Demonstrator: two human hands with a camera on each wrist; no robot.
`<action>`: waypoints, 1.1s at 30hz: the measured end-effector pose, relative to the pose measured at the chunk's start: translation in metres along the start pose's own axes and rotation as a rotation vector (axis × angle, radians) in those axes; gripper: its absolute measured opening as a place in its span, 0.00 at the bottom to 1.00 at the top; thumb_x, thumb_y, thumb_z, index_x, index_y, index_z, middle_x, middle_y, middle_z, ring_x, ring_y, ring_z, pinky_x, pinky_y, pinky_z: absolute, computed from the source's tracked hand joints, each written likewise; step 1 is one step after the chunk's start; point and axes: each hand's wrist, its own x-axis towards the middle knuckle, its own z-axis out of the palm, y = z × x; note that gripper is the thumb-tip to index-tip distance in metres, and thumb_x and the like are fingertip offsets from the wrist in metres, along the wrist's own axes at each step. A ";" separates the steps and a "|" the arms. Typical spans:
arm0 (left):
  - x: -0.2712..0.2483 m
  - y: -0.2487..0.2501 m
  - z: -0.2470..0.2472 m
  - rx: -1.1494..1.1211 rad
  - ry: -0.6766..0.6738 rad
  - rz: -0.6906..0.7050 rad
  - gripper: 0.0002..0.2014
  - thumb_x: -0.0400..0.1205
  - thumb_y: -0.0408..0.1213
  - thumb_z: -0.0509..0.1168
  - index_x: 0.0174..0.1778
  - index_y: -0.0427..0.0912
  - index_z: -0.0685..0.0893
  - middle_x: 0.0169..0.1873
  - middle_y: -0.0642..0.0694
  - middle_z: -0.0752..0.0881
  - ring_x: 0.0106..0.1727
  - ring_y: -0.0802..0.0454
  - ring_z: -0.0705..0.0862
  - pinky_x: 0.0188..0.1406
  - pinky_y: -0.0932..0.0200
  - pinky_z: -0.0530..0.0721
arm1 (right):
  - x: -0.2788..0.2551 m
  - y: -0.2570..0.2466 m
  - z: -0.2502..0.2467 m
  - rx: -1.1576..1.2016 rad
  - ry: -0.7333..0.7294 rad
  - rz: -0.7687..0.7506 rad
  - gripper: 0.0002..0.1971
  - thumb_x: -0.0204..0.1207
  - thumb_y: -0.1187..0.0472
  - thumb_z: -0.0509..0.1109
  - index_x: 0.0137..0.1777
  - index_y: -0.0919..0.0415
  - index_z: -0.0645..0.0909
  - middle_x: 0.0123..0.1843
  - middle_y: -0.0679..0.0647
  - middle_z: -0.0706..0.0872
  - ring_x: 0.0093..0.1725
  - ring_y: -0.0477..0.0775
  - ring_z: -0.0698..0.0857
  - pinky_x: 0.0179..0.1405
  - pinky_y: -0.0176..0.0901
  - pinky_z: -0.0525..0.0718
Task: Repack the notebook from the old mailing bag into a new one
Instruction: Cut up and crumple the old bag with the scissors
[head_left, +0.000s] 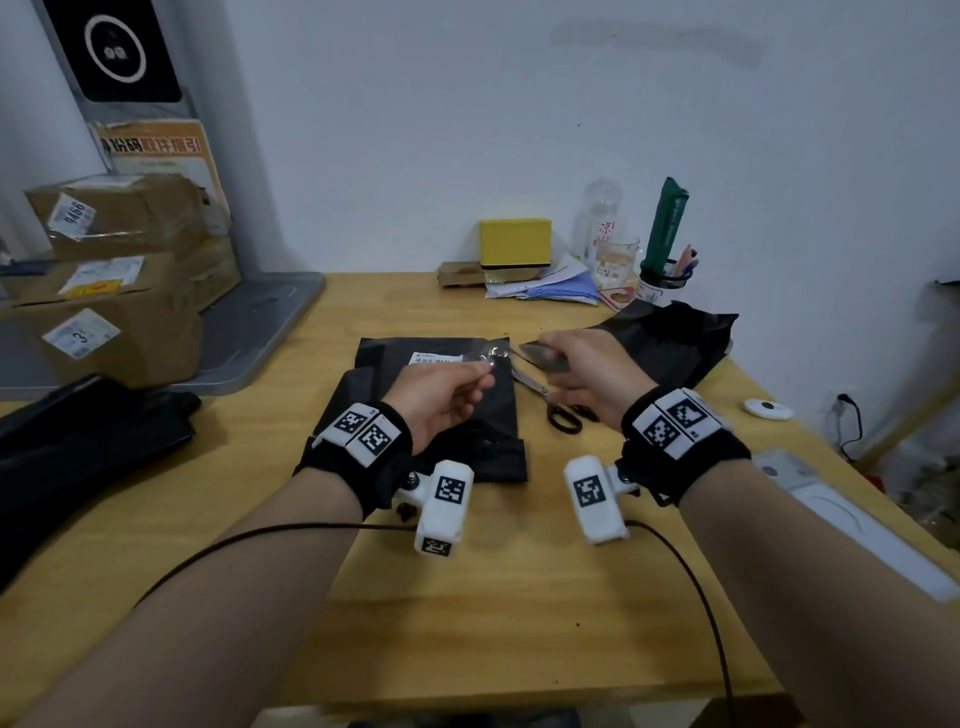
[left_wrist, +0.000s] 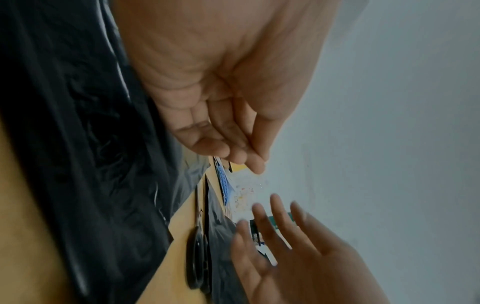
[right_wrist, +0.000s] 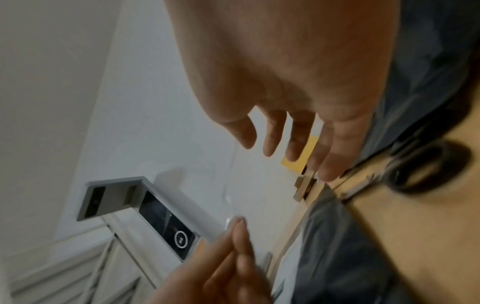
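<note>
Clear, glossy film (head_left: 496, 355), crinkled and catching the light, is stretched between my two hands above the black mailing bag. My left hand (head_left: 441, 397) pinches one end of it, fingers (left_wrist: 253, 164) drawn together at their tips with the thumb against them. My right hand (head_left: 584, 371) is at the other end; from the wrist views its fingers (right_wrist: 270, 142) look spread and nearly straight, and I cannot tell how firmly they hold the film. A flat grey piece (head_left: 543, 357) shows at my right fingertips, but what it is I cannot make out.

Beneath both hands lies the black mailing bag (head_left: 395, 395), matte plastic, wrinkled, flat on the middle of the desk (head_left: 519, 597), with a white printed label (head_left: 435, 358) near its far edge. The notebook itself is hidden; I cannot tell which bag holds it. A pair of scissors (head_left: 558, 413) with black handles rests on the desk just beside the bag's right edge, under my right hand. A second black bag (head_left: 670, 338), crumpled, sits towards the desk's far right corner. At the far edge stand a yellow box (head_left: 514, 241), a glass cup (head_left: 615, 262) and a pen holder (head_left: 662, 280). Brown cardboard parcels (head_left: 119, 291) are stacked beyond the left edge.
</note>
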 end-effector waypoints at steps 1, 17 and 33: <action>0.005 -0.001 -0.002 -0.012 0.017 -0.007 0.07 0.80 0.36 0.74 0.50 0.37 0.89 0.38 0.46 0.91 0.34 0.57 0.83 0.35 0.65 0.83 | 0.006 0.000 -0.007 -0.071 0.059 -0.041 0.12 0.87 0.57 0.66 0.64 0.58 0.86 0.50 0.48 0.83 0.48 0.50 0.81 0.43 0.43 0.83; 0.021 -0.019 -0.014 0.051 0.063 -0.125 0.10 0.81 0.38 0.74 0.56 0.39 0.88 0.39 0.47 0.94 0.31 0.56 0.91 0.29 0.64 0.87 | 0.037 0.033 -0.037 -0.544 -0.027 0.210 0.20 0.77 0.53 0.77 0.61 0.68 0.87 0.48 0.59 0.81 0.47 0.58 0.78 0.49 0.49 0.74; 0.022 -0.018 -0.013 0.067 0.081 -0.130 0.10 0.82 0.36 0.72 0.58 0.37 0.87 0.39 0.46 0.94 0.31 0.56 0.91 0.30 0.63 0.88 | 0.041 0.033 -0.042 -0.899 -0.080 0.196 0.14 0.81 0.51 0.73 0.51 0.63 0.84 0.46 0.57 0.83 0.43 0.54 0.80 0.38 0.44 0.75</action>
